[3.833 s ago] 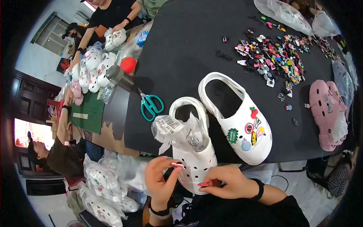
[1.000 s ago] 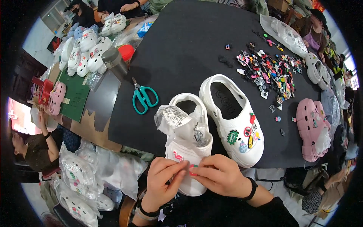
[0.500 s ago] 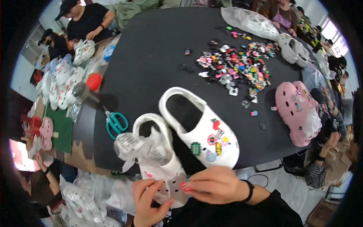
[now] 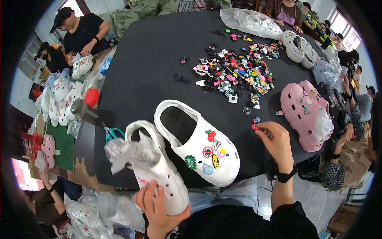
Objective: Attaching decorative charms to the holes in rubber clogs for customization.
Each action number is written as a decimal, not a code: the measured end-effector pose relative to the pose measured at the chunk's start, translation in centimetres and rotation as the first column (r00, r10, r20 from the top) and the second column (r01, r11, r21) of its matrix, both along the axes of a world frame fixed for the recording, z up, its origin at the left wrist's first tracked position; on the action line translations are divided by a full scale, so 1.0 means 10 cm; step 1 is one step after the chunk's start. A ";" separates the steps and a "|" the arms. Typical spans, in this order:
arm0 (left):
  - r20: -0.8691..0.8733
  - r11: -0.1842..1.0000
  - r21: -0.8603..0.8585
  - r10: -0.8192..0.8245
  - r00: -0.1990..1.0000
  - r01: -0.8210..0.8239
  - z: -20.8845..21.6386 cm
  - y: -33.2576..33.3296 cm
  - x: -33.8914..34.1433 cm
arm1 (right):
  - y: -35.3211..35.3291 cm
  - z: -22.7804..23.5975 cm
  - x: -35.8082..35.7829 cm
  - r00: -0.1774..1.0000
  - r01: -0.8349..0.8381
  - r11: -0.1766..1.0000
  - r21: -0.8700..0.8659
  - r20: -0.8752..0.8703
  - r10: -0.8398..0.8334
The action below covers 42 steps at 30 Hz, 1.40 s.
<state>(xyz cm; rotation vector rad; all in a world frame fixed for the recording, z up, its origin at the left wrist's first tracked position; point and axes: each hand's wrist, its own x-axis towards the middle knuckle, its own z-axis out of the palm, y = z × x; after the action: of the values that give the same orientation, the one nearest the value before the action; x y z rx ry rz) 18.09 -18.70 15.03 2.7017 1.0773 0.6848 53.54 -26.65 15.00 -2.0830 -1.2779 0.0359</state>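
Observation:
My left hand (image 4: 159,207) is closed around the toe of a white clog (image 4: 165,181) at the table's near edge. Crumpled plastic wrap fills this clog's opening, and a pink charm sits on its side. Between the thumb and fingertips of my right hand (image 4: 274,139) is a small red shoe charm (image 4: 255,127) with light spots. A blue lollipop-like charm (image 4: 256,120) lies on the table just beyond those fingertips. Between my hands rests a second white clog (image 4: 223,175), its upper dotted with cherry, letter, green burst and swirl charms.
A heap of colourful charms (image 4: 238,73) covers the table's far middle. Pink clogs (image 4: 296,115) stand at right, white clogs (image 4: 293,47) beyond them. Teal scissors (image 4: 113,133) and a dark cylinder (image 4: 83,110) are at left. A co-worker (image 4: 81,32) handles clogs at the far left.
My right hand has moved away from the left clog, rightward and farther out over the table, still pinching the red charm. My left hand keeps hold of the clog's toe. The view has shifted slightly.

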 end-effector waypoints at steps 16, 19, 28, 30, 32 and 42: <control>-0.156 0.981 0.112 -0.139 0.978 0.157 -0.02 -0.03 0.21 | 0.04 -0.03 -0.70 0.838 -0.479 0.878 -0.011 -0.303 0.453; -0.108 0.980 0.166 -0.094 0.990 0.111 -0.03 0.03 0.14 | 0.00 0.01 -0.82 0.881 -0.420 0.902 -0.095 -0.279 0.381; -0.001 0.995 -0.059 -0.074 0.997 0.074 0.20 0.07 0.08 | -0.27 0.09 -1.26 0.910 -0.396 0.911 -0.114 -0.183 0.373; -0.031 0.991 -0.128 -0.035 0.999 0.031 0.23 0.11 0.23 | -0.25 0.12 -1.15 0.897 -0.439 0.891 -0.114 -0.101 0.430; -0.074 0.997 -0.081 -0.014 0.997 0.008 0.31 0.14 0.41 | -0.20 0.17 -1.07 0.903 -0.421 0.905 -0.070 -0.123 0.411; 0.001 0.999 -0.032 -0.014 1.000 0.014 0.13 0.20 0.47 | 0.19 0.16 -0.97 0.849 -0.510 0.860 0.026 -0.147 0.508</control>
<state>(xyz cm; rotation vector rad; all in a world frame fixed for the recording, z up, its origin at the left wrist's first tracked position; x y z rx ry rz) 22.76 -16.65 16.38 2.6796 1.0588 0.6604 43.80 -24.78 16.56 -1.6563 -1.7013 0.4313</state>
